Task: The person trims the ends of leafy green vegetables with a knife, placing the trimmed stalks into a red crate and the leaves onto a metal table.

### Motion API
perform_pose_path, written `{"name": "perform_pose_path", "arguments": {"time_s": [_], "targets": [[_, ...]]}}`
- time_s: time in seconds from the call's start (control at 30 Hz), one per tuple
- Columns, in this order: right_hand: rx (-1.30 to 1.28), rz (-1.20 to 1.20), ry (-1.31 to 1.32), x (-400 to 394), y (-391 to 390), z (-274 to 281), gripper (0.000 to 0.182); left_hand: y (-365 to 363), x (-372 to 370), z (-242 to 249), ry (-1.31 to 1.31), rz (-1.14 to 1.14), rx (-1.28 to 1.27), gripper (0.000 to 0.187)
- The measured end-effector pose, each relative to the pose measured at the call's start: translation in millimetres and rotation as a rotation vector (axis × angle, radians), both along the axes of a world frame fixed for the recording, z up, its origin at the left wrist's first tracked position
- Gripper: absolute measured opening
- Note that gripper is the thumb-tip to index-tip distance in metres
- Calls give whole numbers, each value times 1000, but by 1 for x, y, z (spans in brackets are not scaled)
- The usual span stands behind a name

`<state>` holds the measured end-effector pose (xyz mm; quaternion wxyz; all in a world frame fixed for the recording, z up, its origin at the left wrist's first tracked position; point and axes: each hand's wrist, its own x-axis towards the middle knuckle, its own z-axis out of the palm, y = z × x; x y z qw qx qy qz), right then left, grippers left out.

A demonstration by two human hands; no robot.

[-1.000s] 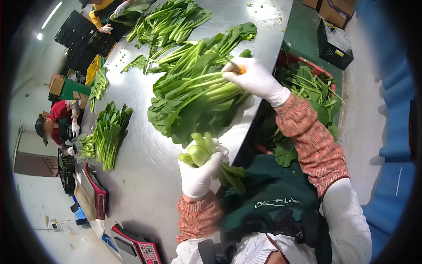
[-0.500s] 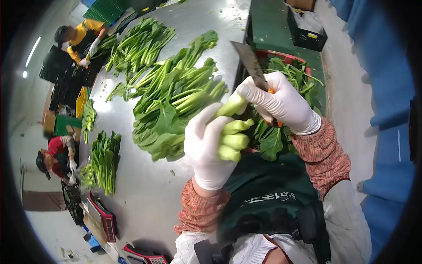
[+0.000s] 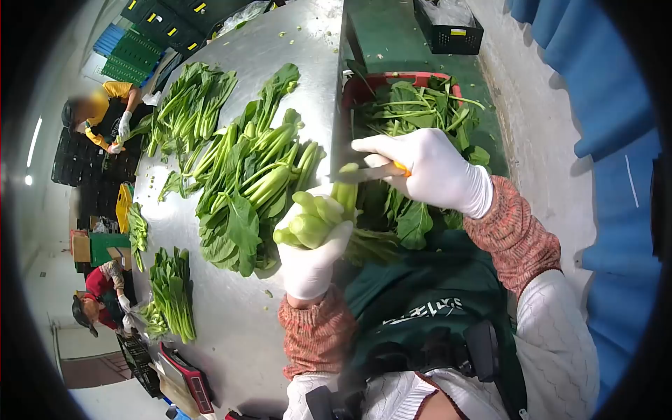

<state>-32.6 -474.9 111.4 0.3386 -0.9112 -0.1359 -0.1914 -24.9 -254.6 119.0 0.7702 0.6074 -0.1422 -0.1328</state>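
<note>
My left hand (image 3: 313, 269), in a white glove, is closed around several thick pale-green stalks of leafy greens (image 3: 308, 222), their butt ends up. In my gloved right hand (image 3: 439, 171) is a knife (image 3: 374, 172) with a bit of orange handle showing. Its blade lies level across the top of one upright stalk, and my index finger stretches out above it. A large pile of greens (image 3: 262, 171) lies beside my left hand on the metal table (image 3: 234, 308). Below my right hand, loose leaves and stems (image 3: 413, 115) fill a red crate (image 3: 448, 88).
Farther along the table lie another pile of greens (image 3: 185, 112) and a neat bundle (image 3: 170, 294). A red scale (image 3: 190, 378) stands at the near left. Across the table are a person in yellow (image 3: 117, 91) and a person in red (image 3: 98, 281). A black crate (image 3: 453, 38) stands beyond.
The knife has swung from pointing up and away to lying across a stalk top. My left hand has turned the stalks' butt ends upward. The whole view has shifted slightly.
</note>
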Motion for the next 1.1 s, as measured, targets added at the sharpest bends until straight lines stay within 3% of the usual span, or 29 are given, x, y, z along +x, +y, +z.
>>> {"name": "perform_pose_path", "arguments": {"time_s": [0.07,0.1,0.17,0.23,0.3,0.37,0.4,0.5,0.53,0.63,0.67,0.7,0.77,0.87,0.93,1.03,1.1], "targets": [[-49,-3,144,10,-18,-23,38,3,5,-6,58,-11,-25,30],[-163,-111,200,15,-26,-35,28,4,8,-10,85,-16,-40,29],[81,-48,118,19,-37,-47,27,2,14,-15,123,-74,-86,31],[677,196,408,10,-26,-18,28,0,17,-23,158,-168,-148,35],[889,504,489,2,-17,14,34,-4,19,-31,218,-246,-210,40],[689,593,389,14,-13,7,33,-7,21,-33,268,-318,-261,42],[886,560,602,12,-10,12,27,-10,19,-30,307,-298,-244,42],[637,396,361,18,-4,13,22,-16,14,-37,271,-142,-285,38],[402,297,211,21,0,12,21,-14,14,-35,251,-164,-224,38],[113,162,-19,22,7,5,23,-11,13,-45,115,-41,42,40],[135,124,51,19,7,4,25,-11,12,-60,44,50,152,39],[231,149,137,15,6,3,22,-9,13,-44,44,-70,276,35],[222,163,271,8,6,17,17,-9,11,-20,-133,-76,328,35],[147,94,334,9,8,17,17,9,12,-7,-92,-22,540,43],[116,26,276,13,11,13,13,29,21,-14,-102,-100,433,46],[150,-92,409,29,-8,2,12,79,24,-24,12,-37,-26,40],[192,-175,257,34,-17,-18,27,126,15,-10,157,147,-304,50]]}}
